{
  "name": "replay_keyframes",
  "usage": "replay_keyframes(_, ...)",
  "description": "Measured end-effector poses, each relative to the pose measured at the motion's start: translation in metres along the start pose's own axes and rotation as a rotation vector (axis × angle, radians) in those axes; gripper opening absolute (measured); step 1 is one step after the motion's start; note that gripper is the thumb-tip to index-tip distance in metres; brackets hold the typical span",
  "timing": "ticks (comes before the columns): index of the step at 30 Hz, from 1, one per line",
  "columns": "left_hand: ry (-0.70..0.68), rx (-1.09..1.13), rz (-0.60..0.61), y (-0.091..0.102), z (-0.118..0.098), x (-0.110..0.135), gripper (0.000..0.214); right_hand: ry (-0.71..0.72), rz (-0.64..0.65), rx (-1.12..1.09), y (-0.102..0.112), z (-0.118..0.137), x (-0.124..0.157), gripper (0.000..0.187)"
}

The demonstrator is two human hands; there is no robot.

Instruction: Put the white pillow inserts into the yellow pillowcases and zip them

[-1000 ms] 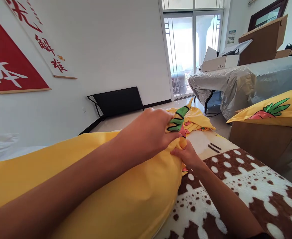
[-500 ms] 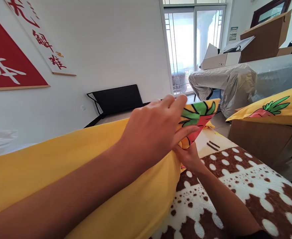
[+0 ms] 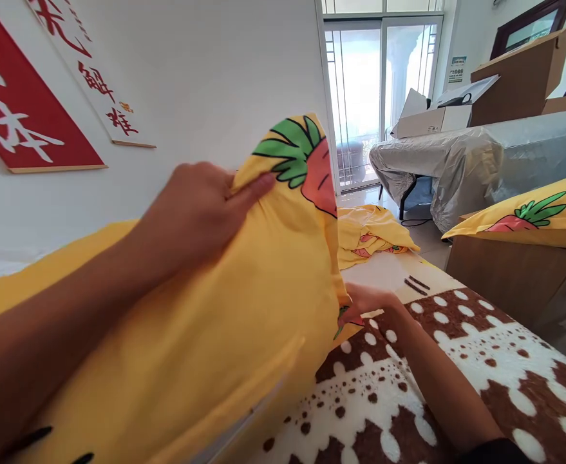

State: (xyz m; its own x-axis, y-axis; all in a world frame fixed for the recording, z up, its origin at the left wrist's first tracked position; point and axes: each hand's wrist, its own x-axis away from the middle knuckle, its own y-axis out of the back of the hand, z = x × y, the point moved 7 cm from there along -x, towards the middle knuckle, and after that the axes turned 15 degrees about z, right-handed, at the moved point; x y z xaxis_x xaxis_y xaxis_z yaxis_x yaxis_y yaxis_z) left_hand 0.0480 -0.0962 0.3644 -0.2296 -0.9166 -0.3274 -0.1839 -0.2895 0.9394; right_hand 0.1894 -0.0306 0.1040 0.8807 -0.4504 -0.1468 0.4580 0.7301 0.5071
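Note:
A large yellow pillowcase (image 3: 273,277) with a pink carrot and green leaves printed at its corner fills the lower left and middle. My left hand (image 3: 198,209) is closed on its upper edge, thumb pressed over the cloth just below the leaves. Along the lower right edge, my right hand (image 3: 367,301) grips a second printed corner, its fingers partly hidden by the fabric. At the bottom, a gap in the yellow cloth shows something white inside, too little of it to name.
Brown and white dotted plush blanket (image 3: 447,374) covers the surface below. Two dark strips (image 3: 416,285) lie beyond it, near crumpled yellow printed cloth (image 3: 374,232). A yellow carrot-print pillow (image 3: 528,212) rests on a brown box (image 3: 509,277) at right. Behind stands a plastic-covered table (image 3: 437,154) bearing cartons.
My left hand has moved left, and the printed corner has swung up and left. My right hand has come out lower, away from the left. Crumpled yellow cloth behind is now uncovered.

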Motion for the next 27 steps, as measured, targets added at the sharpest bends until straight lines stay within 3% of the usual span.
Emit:
replay_keyframes(2,0.051,-0.097,-0.111,0.02,0.011,-0.004,0.051,-0.048,-0.004,0.023,-0.013,-0.014,-0.018,0.038)
replay_keyframes(6,0.096,-0.266,-0.262,0.042,0.027,-0.008,0.052,-0.045,-0.294,0.098,-0.025,-0.013,-0.041,0.035)
replay_keyframes(12,0.123,-0.345,-0.211,0.042,0.048,-0.02,0.059,-0.201,-0.217,0.159,-0.014,-0.036,-0.031,0.026)
replay_keyframes(17,0.031,-0.124,-0.045,0.024,0.035,-0.034,0.053,-0.246,-0.135,0.156,0.003,-0.055,-0.01,0.019)
replay_keyframes(23,-0.064,0.052,0.028,-0.004,0.014,-0.035,0.042,-0.341,-0.088,0.126,0.006,-0.075,-0.003,0.018)
replay_keyframes(25,-0.096,0.058,0.15,-0.025,0.025,-0.028,0.05,-0.425,-0.067,0.113,0.004,-0.09,0.0,0.016)
replay_keyframes(27,-0.055,0.089,0.321,-0.049,0.055,-0.018,0.054,-0.486,-0.032,0.1,0.002,-0.103,0.003,0.012)
